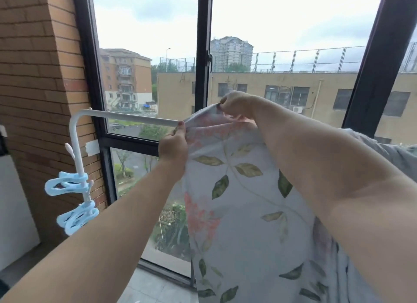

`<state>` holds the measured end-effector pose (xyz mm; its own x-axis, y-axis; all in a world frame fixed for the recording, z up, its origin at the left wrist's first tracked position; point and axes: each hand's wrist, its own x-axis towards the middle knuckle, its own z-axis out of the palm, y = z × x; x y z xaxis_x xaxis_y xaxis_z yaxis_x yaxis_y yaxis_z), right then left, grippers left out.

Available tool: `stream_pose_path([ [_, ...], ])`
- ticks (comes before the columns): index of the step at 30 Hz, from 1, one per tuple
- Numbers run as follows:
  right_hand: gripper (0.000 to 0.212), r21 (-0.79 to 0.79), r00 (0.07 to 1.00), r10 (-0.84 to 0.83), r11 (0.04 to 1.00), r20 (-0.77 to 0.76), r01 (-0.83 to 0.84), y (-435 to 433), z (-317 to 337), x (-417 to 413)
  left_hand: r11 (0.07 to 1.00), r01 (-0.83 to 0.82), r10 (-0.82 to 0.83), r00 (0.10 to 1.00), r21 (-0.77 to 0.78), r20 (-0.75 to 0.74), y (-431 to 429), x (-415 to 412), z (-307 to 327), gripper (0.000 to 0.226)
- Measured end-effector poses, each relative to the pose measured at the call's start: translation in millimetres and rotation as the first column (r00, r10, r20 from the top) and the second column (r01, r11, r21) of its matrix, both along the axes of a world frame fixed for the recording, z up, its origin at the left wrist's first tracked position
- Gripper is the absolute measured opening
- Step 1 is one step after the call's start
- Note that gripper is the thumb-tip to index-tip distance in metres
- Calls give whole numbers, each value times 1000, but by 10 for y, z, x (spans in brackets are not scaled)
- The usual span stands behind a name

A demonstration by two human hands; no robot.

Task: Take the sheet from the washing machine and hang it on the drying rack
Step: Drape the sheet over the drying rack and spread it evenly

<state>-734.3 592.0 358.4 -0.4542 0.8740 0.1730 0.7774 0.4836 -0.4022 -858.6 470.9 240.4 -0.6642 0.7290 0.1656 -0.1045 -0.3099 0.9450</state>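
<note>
A pale sheet (243,212) printed with green leaves and pink flowers hangs over the white top bar of the drying rack (135,117) in front of the window. My left hand (173,144) pinches the sheet's upper left edge right at the bar. A little higher and to the right, my right hand (237,105) pinches the top fold of the sheet. The cloth drapes down to the bottom of the view and hides the right part of the rack. The washing machine is not in view.
Light blue clothes pegs (67,183) are clipped on the rack's white upright (76,149) at the left. A brick wall (33,77) stands on the left, and dark window frames (203,54) run behind the rack. Grey floor tiles (149,289) lie below.
</note>
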Motion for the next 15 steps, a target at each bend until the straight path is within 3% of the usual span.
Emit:
stream_pose_path([
  [6,20,3,991,112,994,-70,-112,-22,179,-651,987,-156,157,987,31,-19,-42,-553,95,46],
  [15,15,15,971,134,991,-200,-133,-161,198,-1801,951,-283,299,944,123,-137,-246,-1468,43,43],
])
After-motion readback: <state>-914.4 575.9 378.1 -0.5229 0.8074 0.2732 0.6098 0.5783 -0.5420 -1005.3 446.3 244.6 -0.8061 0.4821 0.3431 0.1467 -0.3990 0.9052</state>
